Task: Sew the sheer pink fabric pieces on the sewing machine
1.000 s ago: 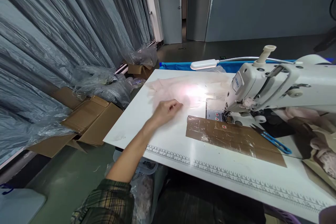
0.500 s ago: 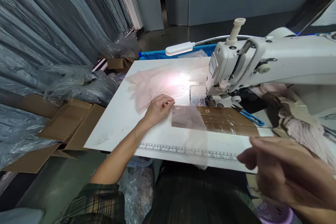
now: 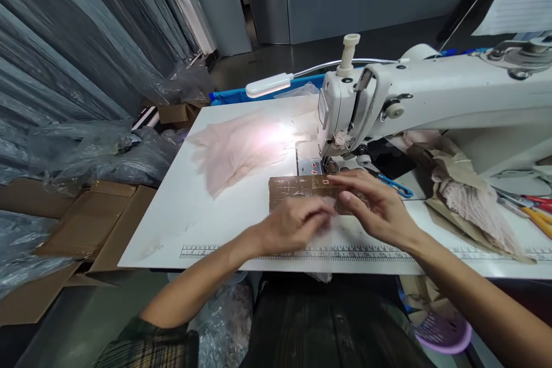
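My left hand (image 3: 295, 224) is over the front of the white table, somewhat blurred. Its fingers are pinched on a piece of sheer pale fabric (image 3: 324, 244), which trails over the table's front edge. Close beside it, my right hand (image 3: 382, 207) is open, thumb and fingers stretched toward the left fingertips. Beneath both lies a brown taped board (image 3: 287, 187), partly covered by the hands. Just behind is the white sewing machine (image 3: 345, 98), its needle area above a metal plate (image 3: 308, 167). Blue thread snips (image 3: 394, 185) lie behind my right hand.
A heap of sheer pink fabric (image 3: 233, 149) lies left of the machine under a lamp (image 3: 268, 85). Gathered fabric (image 3: 468, 201) and orange-handled scissors (image 3: 539, 221) are at right. A printed ruler (image 3: 198, 250) runs along the front edge. Cardboard boxes (image 3: 81, 218) stand at left.
My right hand has come in from the lower right to meet the left. My left hand has moved right and toward me, drawing the sheer fabric off the board. The view has shifted right.
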Action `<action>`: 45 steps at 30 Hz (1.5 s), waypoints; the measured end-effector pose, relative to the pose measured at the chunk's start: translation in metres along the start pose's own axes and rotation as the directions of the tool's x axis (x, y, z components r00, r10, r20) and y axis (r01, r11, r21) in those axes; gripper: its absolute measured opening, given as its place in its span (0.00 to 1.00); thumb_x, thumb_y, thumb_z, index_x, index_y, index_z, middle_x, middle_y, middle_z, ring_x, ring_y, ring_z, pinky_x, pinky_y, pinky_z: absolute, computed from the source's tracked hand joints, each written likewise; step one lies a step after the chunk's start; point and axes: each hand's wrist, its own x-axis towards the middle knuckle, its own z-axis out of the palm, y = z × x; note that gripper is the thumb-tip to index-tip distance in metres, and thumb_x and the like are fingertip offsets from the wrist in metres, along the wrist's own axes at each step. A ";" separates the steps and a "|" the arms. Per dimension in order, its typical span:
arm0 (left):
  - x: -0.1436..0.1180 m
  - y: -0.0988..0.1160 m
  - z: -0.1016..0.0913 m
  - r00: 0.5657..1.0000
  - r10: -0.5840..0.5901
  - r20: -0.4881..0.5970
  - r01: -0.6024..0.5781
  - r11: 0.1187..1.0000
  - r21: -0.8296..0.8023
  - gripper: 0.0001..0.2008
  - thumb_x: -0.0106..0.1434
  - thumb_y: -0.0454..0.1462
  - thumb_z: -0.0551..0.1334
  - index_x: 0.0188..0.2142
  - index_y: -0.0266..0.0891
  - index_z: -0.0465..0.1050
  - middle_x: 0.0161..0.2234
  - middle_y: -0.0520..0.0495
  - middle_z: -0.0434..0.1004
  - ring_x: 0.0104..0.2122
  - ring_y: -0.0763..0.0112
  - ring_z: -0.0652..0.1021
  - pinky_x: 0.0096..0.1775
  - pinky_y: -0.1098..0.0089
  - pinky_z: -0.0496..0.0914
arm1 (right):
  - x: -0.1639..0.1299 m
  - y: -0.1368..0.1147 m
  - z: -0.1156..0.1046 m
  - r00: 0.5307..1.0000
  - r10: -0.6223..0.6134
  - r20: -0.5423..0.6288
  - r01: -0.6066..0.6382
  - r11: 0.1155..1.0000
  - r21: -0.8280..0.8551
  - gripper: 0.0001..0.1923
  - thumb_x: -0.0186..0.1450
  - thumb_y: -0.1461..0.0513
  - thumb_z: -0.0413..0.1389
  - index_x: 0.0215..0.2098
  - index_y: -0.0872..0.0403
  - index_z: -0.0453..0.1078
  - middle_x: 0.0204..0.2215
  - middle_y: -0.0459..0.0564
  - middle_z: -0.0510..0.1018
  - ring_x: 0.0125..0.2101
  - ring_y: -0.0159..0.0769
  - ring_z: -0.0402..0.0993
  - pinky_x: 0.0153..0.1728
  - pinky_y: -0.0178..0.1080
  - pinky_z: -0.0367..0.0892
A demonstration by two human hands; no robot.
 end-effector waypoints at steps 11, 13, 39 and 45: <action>-0.005 -0.007 -0.032 0.877 -0.384 -0.290 0.372 0.923 -0.095 0.09 0.68 0.40 0.56 0.42 0.40 0.73 0.27 0.52 0.77 0.19 0.76 0.72 0.20 0.76 0.66 | 0.010 0.017 -0.009 0.566 0.175 0.805 -0.650 0.696 0.306 0.25 0.61 0.49 0.63 0.49 0.56 0.73 0.30 0.47 0.77 0.20 0.26 0.69 0.21 0.30 0.65; -0.009 -0.025 -0.039 0.846 -0.345 -0.407 0.400 0.915 0.055 0.09 0.67 0.38 0.57 0.39 0.38 0.74 0.26 0.52 0.76 0.23 0.75 0.74 0.23 0.76 0.67 | 0.015 0.027 -0.010 0.594 0.227 0.772 -0.634 0.722 0.276 0.22 0.61 0.48 0.62 0.42 0.58 0.75 0.29 0.48 0.77 0.22 0.27 0.69 0.24 0.31 0.68; 0.051 -0.071 -0.082 0.990 -0.132 -0.049 0.099 0.404 0.909 0.19 0.55 0.20 0.51 0.41 0.36 0.71 0.47 0.38 0.72 0.40 0.57 0.74 0.36 0.63 0.67 | 0.056 0.024 0.012 0.745 0.550 0.376 -0.530 0.832 -0.166 0.16 0.62 0.55 0.59 0.45 0.54 0.71 0.22 0.44 0.70 0.23 0.34 0.68 0.22 0.34 0.62; 0.139 -0.110 -0.081 0.966 -0.141 0.217 -0.093 0.594 0.799 0.08 0.63 0.30 0.57 0.39 0.36 0.74 0.37 0.42 0.74 0.33 0.64 0.76 0.33 0.67 0.67 | 0.048 0.040 0.009 0.760 0.510 0.403 -0.498 0.855 -0.144 0.25 0.64 0.52 0.58 0.56 0.53 0.66 0.22 0.42 0.69 0.22 0.32 0.64 0.22 0.34 0.60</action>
